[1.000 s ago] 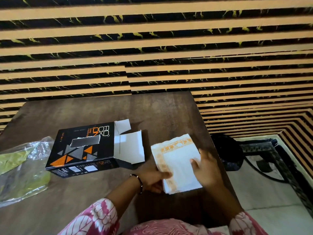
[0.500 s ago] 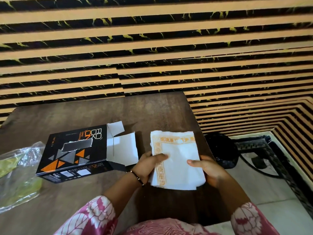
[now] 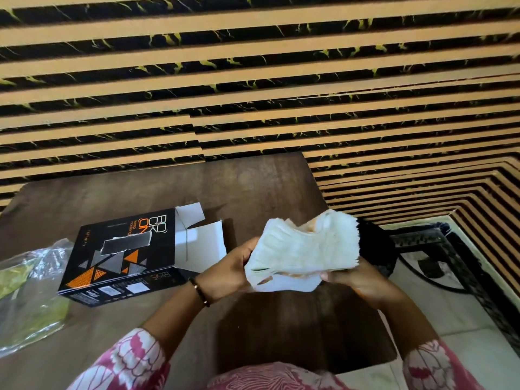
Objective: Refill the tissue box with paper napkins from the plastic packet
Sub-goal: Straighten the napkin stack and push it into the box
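A thick stack of white paper napkins (image 3: 306, 249) with orange trim is held up above the table, bent into a curve. My left hand (image 3: 228, 273) grips its left side and my right hand (image 3: 351, 280) supports it from below on the right. The black tissue box (image 3: 123, 257) with orange triangles lies flat on the table to the left, its white end flaps (image 3: 202, 243) open toward my left hand. The crumpled clear plastic packet (image 3: 28, 294) with green print lies at the far left.
The brown wooden table (image 3: 168, 192) ends just right of my hands. Beyond its right edge are a dark round object (image 3: 377, 249), a black metal frame (image 3: 439, 249) and pale floor. A striped orange and black wall stands behind.
The napkin stack lay flat on the table a second ago. Both hands have lifted it off the table and bent it, edge toward the camera.
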`<move>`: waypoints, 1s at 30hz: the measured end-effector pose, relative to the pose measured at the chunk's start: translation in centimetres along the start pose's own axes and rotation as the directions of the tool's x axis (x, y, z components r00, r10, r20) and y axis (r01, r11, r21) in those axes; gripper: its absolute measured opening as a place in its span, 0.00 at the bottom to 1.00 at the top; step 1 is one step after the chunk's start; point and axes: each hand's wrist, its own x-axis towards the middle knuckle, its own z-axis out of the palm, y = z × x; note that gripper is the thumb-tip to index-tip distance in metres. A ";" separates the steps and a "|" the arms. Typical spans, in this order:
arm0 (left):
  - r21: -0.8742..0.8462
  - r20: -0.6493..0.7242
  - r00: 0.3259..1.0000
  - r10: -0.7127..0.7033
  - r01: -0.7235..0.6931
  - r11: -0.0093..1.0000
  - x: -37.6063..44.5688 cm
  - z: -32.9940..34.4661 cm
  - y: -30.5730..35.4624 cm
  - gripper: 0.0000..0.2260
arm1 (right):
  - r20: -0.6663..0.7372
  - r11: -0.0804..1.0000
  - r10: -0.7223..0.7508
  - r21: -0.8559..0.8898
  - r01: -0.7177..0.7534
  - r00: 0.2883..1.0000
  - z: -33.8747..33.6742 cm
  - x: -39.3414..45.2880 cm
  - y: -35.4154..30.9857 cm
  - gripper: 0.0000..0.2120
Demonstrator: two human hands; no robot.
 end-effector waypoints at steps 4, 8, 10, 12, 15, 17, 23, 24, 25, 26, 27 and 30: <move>0.104 -0.102 0.992 -0.079 0.090 0.991 -0.5 0.2 -2.9 0.30 | 0.115 0.953 0.116 -0.293 -0.078 0.987 1.0 -0.3 0.8 0.36; 0.174 -0.177 0.982 -0.072 0.103 0.979 -0.7 0.3 -3.6 0.34 | 0.103 0.936 0.115 -0.344 -0.073 0.988 1.6 -0.3 0.8 0.42; 0.223 -0.208 0.977 -0.053 0.100 0.970 -0.9 0.7 -3.6 0.29 | 0.103 0.950 0.087 -0.308 -0.052 0.991 1.3 -0.1 0.5 0.49; 0.234 -0.231 0.973 -0.018 0.074 0.970 -1.2 0.9 -3.6 0.26 | 0.132 0.960 0.048 -0.280 -0.009 0.990 0.5 0.2 0.0 0.59; 0.273 -0.218 0.973 0.072 -0.010 0.962 -1.4 1.2 -3.9 0.32 | 0.258 0.970 0.052 -0.244 0.013 0.965 -0.5 0.8 -1.3 0.65; 0.241 -0.246 0.966 0.080 -0.019 0.970 -1.4 1.1 -3.7 0.30 | 0.327 0.967 0.078 -0.254 0.008 0.942 -0.7 1.1 -2.3 0.64; 0.196 -0.304 0.946 0.109 -0.050 0.979 -1.5 1.0 -3.8 0.25 | 0.264 0.951 0.153 -0.302 -0.069 0.952 -0.6 1.2 -2.5 0.44; 0.172 -0.317 0.941 0.123 -0.070 0.983 -1.6 0.9 -3.7 0.25 | 0.245 0.959 0.134 -0.276 -0.063 0.960 -0.3 0.9 -2.3 0.40; 0.154 -0.331 0.933 0.145 -0.098 0.983 -1.6 0.9 -3.6 0.26 | 0.218 0.964 0.110 -0.260 -0.050 0.970 0.0 0.7 -2.0 0.37; 0.134 -0.344 0.925 0.158 -0.118 0.984 -1.7 0.8 -3.5 0.29 | 0.179 0.967 0.074 -0.255 -0.027 0.981 0.5 0.3 -1.7 0.33; 0.114 -0.358 0.920 0.159 -0.126 0.985 -1.6 0.8 -3.5 0.31 | 0.126 0.967 0.032 -0.253 0.001 0.992 0.9 0.2 -1.4 0.29; 0.078 -0.371 0.918 0.141 -0.120 0.990 -1.2 0.7 -3.5 0.33 | 0.001 0.985 -0.085 -0.148 0.084 0.996 1.5 0.0 -1.0 0.20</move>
